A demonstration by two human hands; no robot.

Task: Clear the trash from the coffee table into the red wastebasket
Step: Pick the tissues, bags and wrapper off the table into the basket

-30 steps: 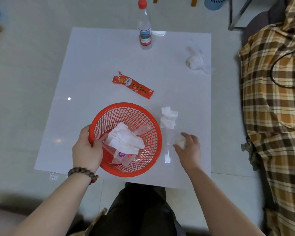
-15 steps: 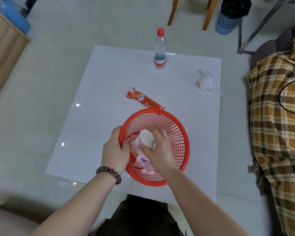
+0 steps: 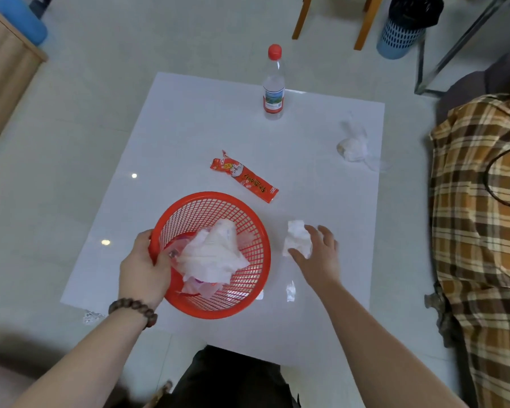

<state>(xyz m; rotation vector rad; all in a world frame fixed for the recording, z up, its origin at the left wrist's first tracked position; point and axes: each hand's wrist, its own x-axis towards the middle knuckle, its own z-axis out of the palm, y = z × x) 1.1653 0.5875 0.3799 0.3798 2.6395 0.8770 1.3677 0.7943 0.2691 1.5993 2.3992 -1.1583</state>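
Note:
The red wastebasket [image 3: 256, 231] stands on the white coffee table [image 3: 189, 128], near its front edge. It holds crumpled white tissue and clear plastic wrap. My left hand [image 3: 143, 269] grips the basket's left rim. My right hand [image 3: 318, 254] is to the right of the basket, fingers spread, touching a crumpled white tissue [image 3: 296, 238] on the table without closing on it. A red snack wrapper [image 3: 243, 176] lies behind the basket. A clear bag with white trash [image 3: 354, 145] sits at the right. A small white scrap [image 3: 290, 288] lies near the front.
A plastic bottle with a red cap [image 3: 273, 83] stands at the table's far edge. A plaid cloth [image 3: 480, 216] covers a seat on the right. A blue bin [image 3: 401, 33] and wooden chair legs [image 3: 362, 22] stand beyond the table. My dark-trousered knee is below the table's front edge.
My right hand dropped a white tissue ball into the basket, then came out and moved right to the crumpled tissue on the table. My left hand kept hold of the rim.

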